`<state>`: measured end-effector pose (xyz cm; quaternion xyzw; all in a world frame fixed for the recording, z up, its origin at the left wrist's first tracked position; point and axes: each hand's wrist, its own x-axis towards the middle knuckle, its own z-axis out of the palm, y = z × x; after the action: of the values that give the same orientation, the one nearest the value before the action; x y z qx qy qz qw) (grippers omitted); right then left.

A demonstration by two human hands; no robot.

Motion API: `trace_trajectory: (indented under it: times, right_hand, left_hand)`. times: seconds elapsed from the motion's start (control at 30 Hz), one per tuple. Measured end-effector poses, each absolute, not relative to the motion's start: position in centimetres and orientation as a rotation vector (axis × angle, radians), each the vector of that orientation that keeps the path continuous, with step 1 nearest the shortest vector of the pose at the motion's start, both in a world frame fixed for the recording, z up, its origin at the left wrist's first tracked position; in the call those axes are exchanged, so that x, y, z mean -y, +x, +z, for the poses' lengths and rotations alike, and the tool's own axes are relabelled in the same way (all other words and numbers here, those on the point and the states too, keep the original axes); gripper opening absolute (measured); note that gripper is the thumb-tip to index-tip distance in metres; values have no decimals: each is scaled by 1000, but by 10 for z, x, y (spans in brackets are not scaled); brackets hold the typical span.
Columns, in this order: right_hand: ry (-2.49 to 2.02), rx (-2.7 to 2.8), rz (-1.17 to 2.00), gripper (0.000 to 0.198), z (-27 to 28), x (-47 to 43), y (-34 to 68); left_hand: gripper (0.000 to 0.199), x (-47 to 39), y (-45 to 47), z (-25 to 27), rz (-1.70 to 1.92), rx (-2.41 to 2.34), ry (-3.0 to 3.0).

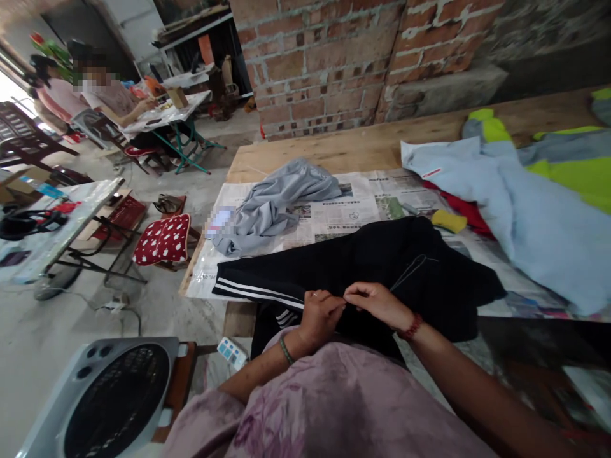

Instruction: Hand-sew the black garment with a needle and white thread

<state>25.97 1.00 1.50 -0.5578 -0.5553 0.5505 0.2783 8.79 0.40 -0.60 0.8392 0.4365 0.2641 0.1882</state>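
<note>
A pair of black pants [353, 254] with white side stripes lies across the table edge and over my lap. My left hand [321, 318] is closed on the cloth at the striped edge. Close beside it, fingertips nearly touching, my right hand [379, 304] makes a pinch. Whatever sits between those right fingertips is too small to make out. A loop of pale thread [411, 270] lies on the black cloth just beyond my right hand.
Newspaper [353, 200] covers the wooden table [267, 152]. Around the pants are a grey garment [281, 197], a yellow sponge [449, 221] and a light blue garment [539, 210]. A fan [121, 394] stands lower left, near a cushioned stool [162, 240]. Two people [107, 95] sit farther back.
</note>
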Motion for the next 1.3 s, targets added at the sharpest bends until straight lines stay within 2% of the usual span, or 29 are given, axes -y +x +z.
trace_trajectory:
  times: [0.13,0.27,0.47,0.63,0.77,0.97,1.3]
  right_hand:
    - [-1490,1446,1555,27,17,-11,262]
    - [-1505,1396,1486,26,14,-13,257]
    - [-1436,1099,1516,32,0,-18,252]
    - [-1449,1000,1545,36,-5,-18,253]
    - [-1460,1007,1564,37,-2,-16,254]
    - [-1455,1016,1576,37,-1,-14,254]
    - [-1499,975,1523,35,-3,-14,252]
  left_hand:
    - [10,-5,90,-6,782,-1209,2180]
    - [11,-7,90,-5,771,-1147,2043]
    - [10,-9,88,-4,775,-1148,1978]
    - [24,-4,82,-1,788,-1211,2187]
    - [11,-1,80,2,801,-1207,2294]
    - [14,-1,85,2,816,-1235,2319]
    - [6,1,89,-1,851,-1180,2337]
